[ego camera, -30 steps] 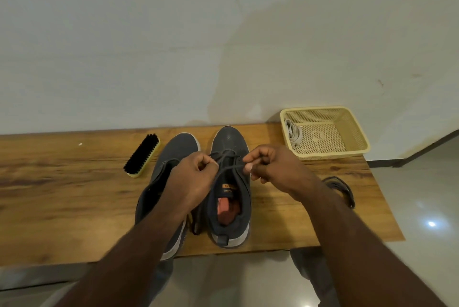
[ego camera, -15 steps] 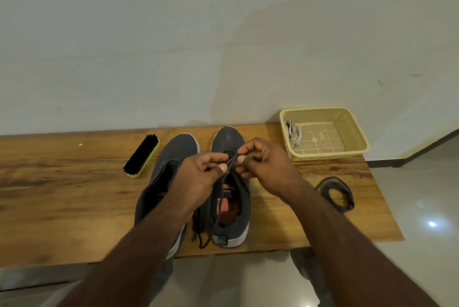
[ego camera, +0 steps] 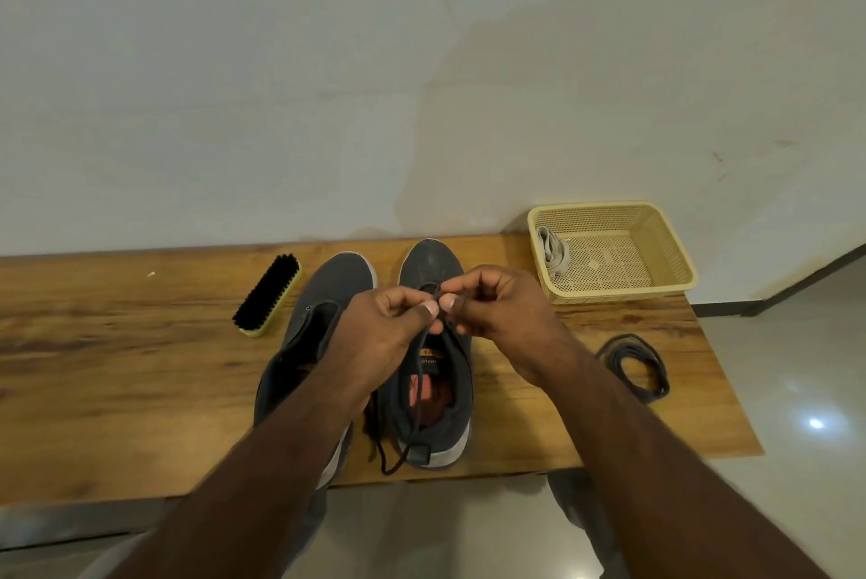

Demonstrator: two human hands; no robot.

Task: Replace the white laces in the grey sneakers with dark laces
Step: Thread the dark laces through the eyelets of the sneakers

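One wooden table (ego camera: 117, 367) against white wall (ego camera: 281, 86).

Two grey sneakers (ego camera: 433, 372) stood toes toward the wall, right one threaded with dark lace (ego camera: 418, 395), white laces (ego camera: 553, 250) right of it.

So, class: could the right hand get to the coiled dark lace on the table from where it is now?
Probably yes: the coiled dark lace lies in the open beside the right hand, but that hand must first release the dark lace it pinches.
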